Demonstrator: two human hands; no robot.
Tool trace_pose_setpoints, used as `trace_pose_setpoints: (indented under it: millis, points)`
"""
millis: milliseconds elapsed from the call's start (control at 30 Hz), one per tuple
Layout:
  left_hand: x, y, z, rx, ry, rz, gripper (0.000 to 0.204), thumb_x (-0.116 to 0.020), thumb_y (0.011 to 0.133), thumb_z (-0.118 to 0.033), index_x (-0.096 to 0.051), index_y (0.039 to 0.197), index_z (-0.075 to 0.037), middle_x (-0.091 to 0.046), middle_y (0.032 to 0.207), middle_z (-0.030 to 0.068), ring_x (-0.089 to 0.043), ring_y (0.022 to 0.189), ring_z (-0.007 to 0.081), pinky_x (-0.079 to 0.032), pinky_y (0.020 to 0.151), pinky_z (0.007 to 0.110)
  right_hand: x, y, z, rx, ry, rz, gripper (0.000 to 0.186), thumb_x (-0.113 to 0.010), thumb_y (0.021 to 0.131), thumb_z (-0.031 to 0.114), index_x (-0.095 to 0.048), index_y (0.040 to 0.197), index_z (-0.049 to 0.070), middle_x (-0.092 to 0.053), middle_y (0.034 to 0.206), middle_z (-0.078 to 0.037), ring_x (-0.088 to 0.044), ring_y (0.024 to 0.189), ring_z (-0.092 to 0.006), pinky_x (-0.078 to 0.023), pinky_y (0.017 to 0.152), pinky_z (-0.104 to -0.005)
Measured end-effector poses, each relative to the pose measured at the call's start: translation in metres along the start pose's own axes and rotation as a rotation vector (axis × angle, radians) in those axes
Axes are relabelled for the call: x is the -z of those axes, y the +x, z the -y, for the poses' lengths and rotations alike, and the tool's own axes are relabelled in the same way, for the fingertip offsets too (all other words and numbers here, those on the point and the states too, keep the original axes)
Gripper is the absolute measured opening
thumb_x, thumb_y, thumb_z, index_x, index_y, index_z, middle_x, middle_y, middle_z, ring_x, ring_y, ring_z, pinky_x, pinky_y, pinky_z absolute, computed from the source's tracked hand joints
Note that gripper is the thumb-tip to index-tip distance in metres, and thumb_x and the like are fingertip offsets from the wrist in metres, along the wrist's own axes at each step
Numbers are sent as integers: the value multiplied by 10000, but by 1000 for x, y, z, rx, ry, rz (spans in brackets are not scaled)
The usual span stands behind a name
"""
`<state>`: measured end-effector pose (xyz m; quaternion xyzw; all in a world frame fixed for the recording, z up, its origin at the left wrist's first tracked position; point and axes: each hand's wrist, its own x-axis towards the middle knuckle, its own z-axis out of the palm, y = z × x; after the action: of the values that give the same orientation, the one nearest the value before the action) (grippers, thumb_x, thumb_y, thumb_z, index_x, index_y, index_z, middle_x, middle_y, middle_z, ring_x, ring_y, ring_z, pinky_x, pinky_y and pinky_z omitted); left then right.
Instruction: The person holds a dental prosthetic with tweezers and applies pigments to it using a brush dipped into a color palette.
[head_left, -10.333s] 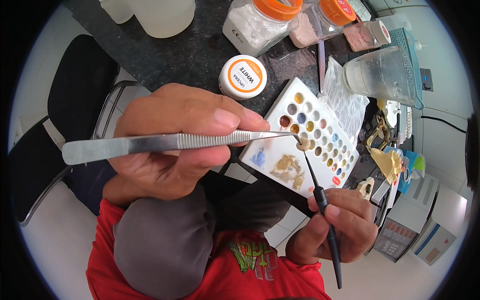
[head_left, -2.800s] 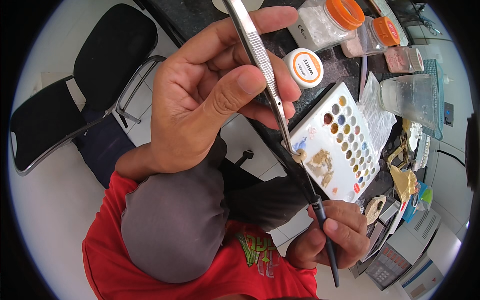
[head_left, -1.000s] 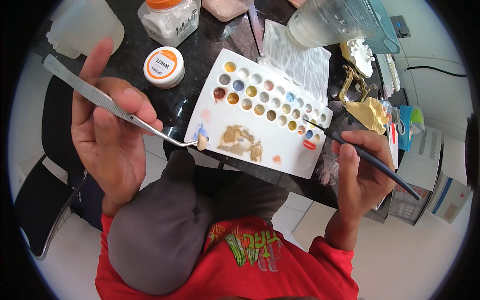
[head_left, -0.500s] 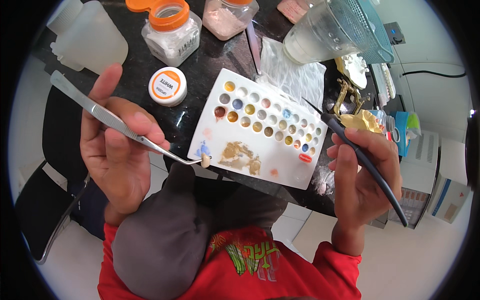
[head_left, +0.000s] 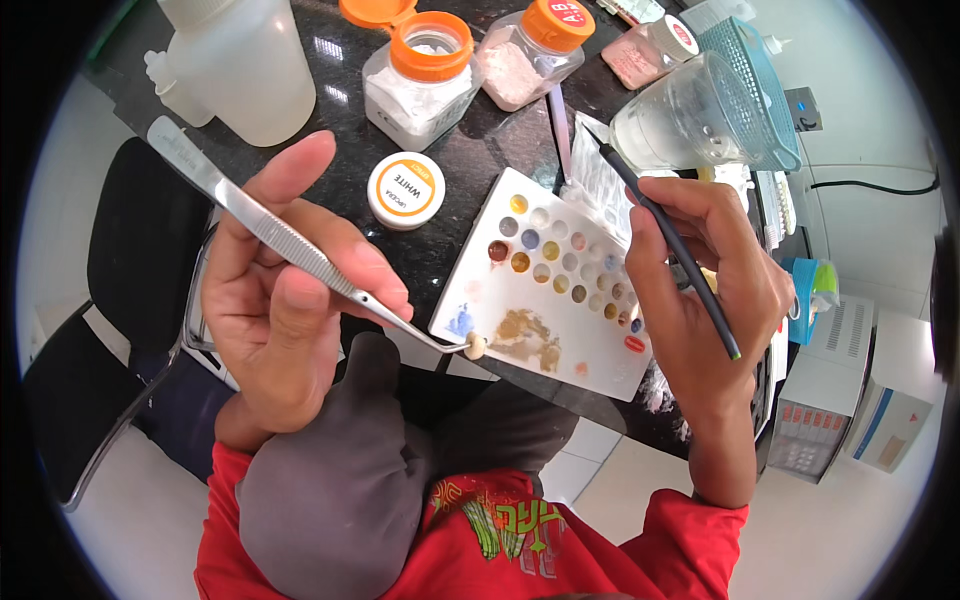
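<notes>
Thin metal tweezers [head_left: 264, 226] with bent tips rest between the thumb and fingers of my left hand [head_left: 275, 325], its index finger raised. At their tips is a small cream tooth crown [head_left: 475, 347], held above the near edge of a white paint palette [head_left: 618, 372]. The palette has rows of coloured wells and brown and blue smears. My right hand [head_left: 720, 275] pinches a slim dark fine-tipped brush [head_left: 688, 256], over the palette's right side. The brush tip points toward a crumpled white tissue [head_left: 590, 180] behind the palette; whether they touch is unclear.
A white-lidded jar [head_left: 406, 190], an uncapped powder jar [head_left: 420, 95], a pink-powder jar [head_left: 515, 80] and a plastic bottle [head_left: 255, 80] stand behind. A clear cup [head_left: 660, 135] and a blue basket [head_left: 765, 120] are at the far right. Black chairs [head_left: 150, 240] stand left.
The view has shifted, so the tabletop sits farther right and lower. My right hand has moved away from me and leftward with the brush, toward the tissue. The crown stays in the tweezers.
</notes>
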<state>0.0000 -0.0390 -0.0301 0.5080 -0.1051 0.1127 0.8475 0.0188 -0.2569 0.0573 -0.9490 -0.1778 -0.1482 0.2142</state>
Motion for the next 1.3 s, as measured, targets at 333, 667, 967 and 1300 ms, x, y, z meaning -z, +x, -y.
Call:
trace_pose_setpoints:
  millis: [333, 667, 967, 1300]
  points:
    - [1, 1, -2, 5, 8, 21, 627, -565, 883, -292, -306, 1299, 99, -507, 767, 26, -525, 643, 80, -501, 543, 186, -4, 3, 3, -9, 33, -69, 114, -575, 800, -16, -607, 901, -59, -654, 772, -114, -667, 760, -165, -503, 704, -225]
    - [2, 1, -2, -9, -3, 50, 608, -546, 896, -266, -290, 1306, 103, -518, 791, 30, -530, 647, 80, -500, 553, 178, 12, -15, 13, -79, 327, -194, 185, -542, 847, 35, -581, 986, -81, -641, 818, -156, -635, 666, -163, -503, 562, -221]
    - [2, 1, 2, -29, -7, 55, 615, -544, 896, -263, -275, 1311, 104, -508, 791, 23, -518, 632, 75, -490, 524, 163, 3, -27, 9, -125, 379, -75, 160, -622, 817, 37, -556, 921, -66, -621, 779, -133, -615, 648, -128, -506, 570, -204]
    - [1, 1, 3, -29, -60, 27, 635, -577, 872, -248, -274, 1310, 98, -513, 788, 24, -537, 639, 77, -544, 543, 185, -8, -23, 11, -162, 439, 4, 128, -620, 792, -20, -564, 888, -84, -604, 775, -133, -590, 640, -133, -477, 582, -219]
